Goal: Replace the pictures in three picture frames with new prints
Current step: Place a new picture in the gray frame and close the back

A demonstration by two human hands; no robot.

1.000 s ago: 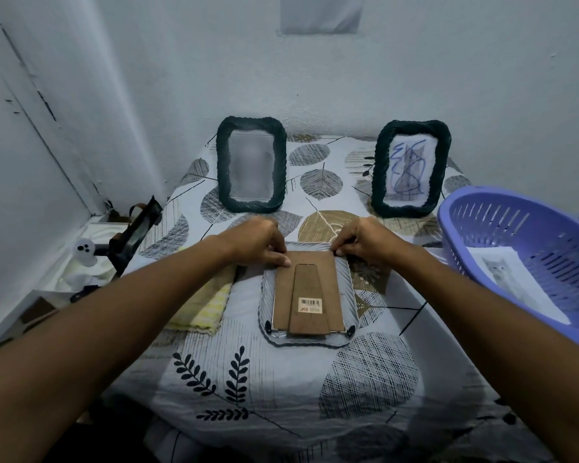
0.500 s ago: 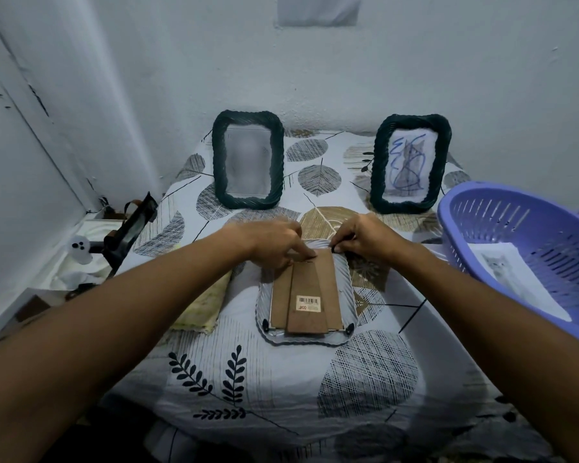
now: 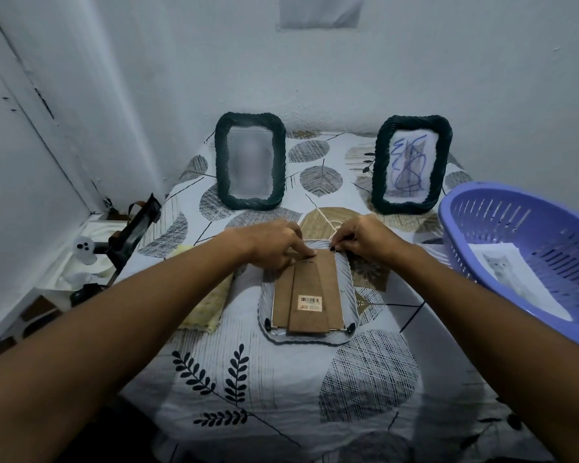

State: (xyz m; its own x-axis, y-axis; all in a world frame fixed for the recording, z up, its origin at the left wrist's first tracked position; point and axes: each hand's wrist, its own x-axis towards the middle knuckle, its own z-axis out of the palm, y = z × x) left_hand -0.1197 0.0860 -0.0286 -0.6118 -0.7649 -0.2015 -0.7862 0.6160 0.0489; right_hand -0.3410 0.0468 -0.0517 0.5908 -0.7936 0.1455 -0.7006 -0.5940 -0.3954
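Now, left hand (image 3: 270, 242): fingers pressed on backing board (image 3: 306, 292).
Right hand (image 3: 361, 237): frame clip (image 3: 332, 250) pinched, far corner.
Frame (image 3: 351, 279): laid face-down beneath both.

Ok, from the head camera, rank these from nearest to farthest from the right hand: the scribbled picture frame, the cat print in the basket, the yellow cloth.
From the right hand:
1. Scribbled picture frame, just behind it, upright.
2. Yellow cloth, across on the left, beyond the face-down frame.
3. Cat print, far right inside the purple basket.

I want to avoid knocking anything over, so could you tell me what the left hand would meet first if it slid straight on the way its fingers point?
Probably the right hand, at the brown cardboard backing's far edge.
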